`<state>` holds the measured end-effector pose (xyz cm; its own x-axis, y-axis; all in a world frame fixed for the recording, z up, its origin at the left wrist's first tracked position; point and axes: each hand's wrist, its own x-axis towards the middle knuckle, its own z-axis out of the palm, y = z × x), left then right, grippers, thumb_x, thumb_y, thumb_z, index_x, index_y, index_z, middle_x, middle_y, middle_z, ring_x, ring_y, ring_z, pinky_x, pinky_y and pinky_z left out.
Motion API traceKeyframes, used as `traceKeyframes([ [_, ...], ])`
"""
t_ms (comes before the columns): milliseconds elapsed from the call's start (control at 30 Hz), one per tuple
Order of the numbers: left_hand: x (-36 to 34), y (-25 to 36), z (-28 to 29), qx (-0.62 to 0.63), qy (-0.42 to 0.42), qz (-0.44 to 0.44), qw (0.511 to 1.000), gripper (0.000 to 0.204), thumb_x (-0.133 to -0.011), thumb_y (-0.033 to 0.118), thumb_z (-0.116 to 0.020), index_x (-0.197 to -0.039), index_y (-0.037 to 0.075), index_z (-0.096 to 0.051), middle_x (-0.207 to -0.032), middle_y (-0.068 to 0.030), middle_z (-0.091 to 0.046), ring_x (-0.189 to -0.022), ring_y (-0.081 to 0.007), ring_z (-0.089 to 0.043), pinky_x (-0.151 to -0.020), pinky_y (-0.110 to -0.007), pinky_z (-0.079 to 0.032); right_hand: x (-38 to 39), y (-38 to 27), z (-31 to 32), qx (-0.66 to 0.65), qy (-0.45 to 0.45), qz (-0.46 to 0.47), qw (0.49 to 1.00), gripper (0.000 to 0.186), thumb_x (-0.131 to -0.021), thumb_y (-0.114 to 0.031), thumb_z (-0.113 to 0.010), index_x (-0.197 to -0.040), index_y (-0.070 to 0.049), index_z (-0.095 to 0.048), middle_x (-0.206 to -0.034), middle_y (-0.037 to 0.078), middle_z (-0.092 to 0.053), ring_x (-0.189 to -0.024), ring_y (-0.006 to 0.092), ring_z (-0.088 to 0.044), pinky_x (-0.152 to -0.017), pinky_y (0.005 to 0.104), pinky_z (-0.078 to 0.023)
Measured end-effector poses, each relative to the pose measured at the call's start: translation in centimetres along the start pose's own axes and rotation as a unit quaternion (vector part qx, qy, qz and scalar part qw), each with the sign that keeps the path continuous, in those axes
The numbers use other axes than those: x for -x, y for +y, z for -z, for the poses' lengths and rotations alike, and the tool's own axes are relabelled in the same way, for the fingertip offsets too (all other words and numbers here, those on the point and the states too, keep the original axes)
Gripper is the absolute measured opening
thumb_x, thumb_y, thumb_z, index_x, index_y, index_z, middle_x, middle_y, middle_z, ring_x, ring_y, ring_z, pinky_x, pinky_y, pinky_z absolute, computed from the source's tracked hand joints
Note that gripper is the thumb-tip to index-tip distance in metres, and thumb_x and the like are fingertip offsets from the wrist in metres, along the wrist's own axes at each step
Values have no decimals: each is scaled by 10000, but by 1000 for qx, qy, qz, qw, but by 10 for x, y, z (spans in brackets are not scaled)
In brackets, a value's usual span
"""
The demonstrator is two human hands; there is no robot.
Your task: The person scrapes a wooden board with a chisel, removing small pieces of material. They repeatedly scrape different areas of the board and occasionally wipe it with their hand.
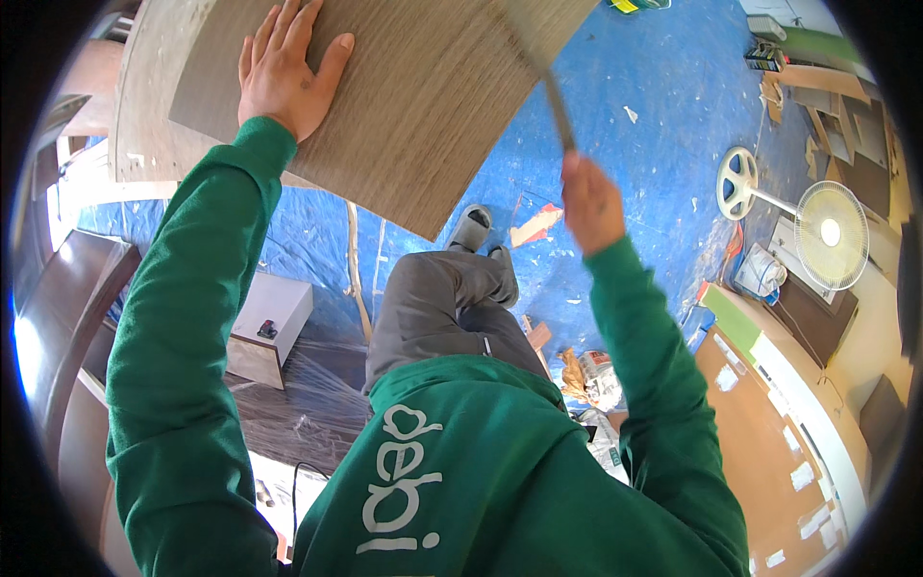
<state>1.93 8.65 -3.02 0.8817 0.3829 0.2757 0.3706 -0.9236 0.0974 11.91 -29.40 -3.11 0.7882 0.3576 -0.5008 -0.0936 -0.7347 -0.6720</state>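
Left hand [288, 96] at eleven o'clock, open, spread flat on the board [413, 115] up near twelve! Right hand [593, 204] at two, closed round a thin, blurred tool [560, 113] slanting up toward twelve; can't tell if it touches.

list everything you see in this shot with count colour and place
wood-grain board: 1, grey-brown, top centre, under the left hand
paler board: 1, light brown, top left, beneath the wood-grain board
long thin tool: 1, greyish, blurred, in the right hand
floor sheet: 1, blue, across the floor
standing fan: 1, whitish, right
box-shaped unit: 1, white-topped, left of the legs
patched panel: 1, orange-brown, lower right
scraps: several, mixed colours, on the floor
edge clutter: uncounted, mixed colours, partly cut off
slippers: 2, grey, on the feet
trousers: 1 pair, grey, centre
sweatshirt: 1, green, lower centre
left hand: 1, bare, top left
right hand: 1, bare, right of centre
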Motion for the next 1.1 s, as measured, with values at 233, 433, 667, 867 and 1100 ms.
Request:
traceKeyframes([
  [233, 0, -2, -1, 6, 4, -3, 1000, 646, -1025, 578, -500, -1542, 191, -474, -1652, -65, -372, -1549, -262, -282, -1280, -473, -164, -32, -28, 37, -146, -41, 20, 988, 398, -1076, -420, -523, -979, -38, -584, -719, 21, -556, -627, 99, -551, -565, 297, -461],
  [433, -1, 1, 1, 9, 17, -15, 1000, 641, -1027, 573, -503, -1545, 196, -469, -1650, -63, -376, -1546, -264, -290, -1280, -471, -169, 45, 3, 22, -92, -55, 89, 990, 340, -1077, -348, -552, -1149, -17, -583, -765, 27, -556, -657, 105, -542, -600, 297, -458],
  [667, -6, 25, 32, 28, -87, 71, 993, 627, -997, 396, -573, -1496, 31, -466, -1612, -219, -366, -1524, -386, -277, -1263, -514, -175, 83, 37, 15, -23, -68, 67, 995, 324, -1087, -313, -526, -1210, -20, -588, -766, 110, -562, -632, 191, -553, -606, 347, -468],
  [867, -10, 35, 41, 39, -104, 86, 990, 645, -989, 390, -580, -1512, 33, -454, -1631, -217, -351, -1543, -385, -255, -1274, -515, -159, 8, 13, 16, -28, -48, 141, 989, 281, -1084, -285, -532, -1164, -25, -600, -756, 145, -568, -631, 232, -556, -598, 355, -466],
  [1100, -13, 36, 45, 35, -113, 90, 989, 650, -990, 393, -577, -1515, 30, -450, -1634, -222, -344, -1548, -384, -244, -1277, -508, -154, 56, 14, 13, -20, -27, 96, 995, 286, -1082, -311, -545, -1083, -29, -596, -694, 103, -511, -610, 165, -496, -566, 347, -422],
])
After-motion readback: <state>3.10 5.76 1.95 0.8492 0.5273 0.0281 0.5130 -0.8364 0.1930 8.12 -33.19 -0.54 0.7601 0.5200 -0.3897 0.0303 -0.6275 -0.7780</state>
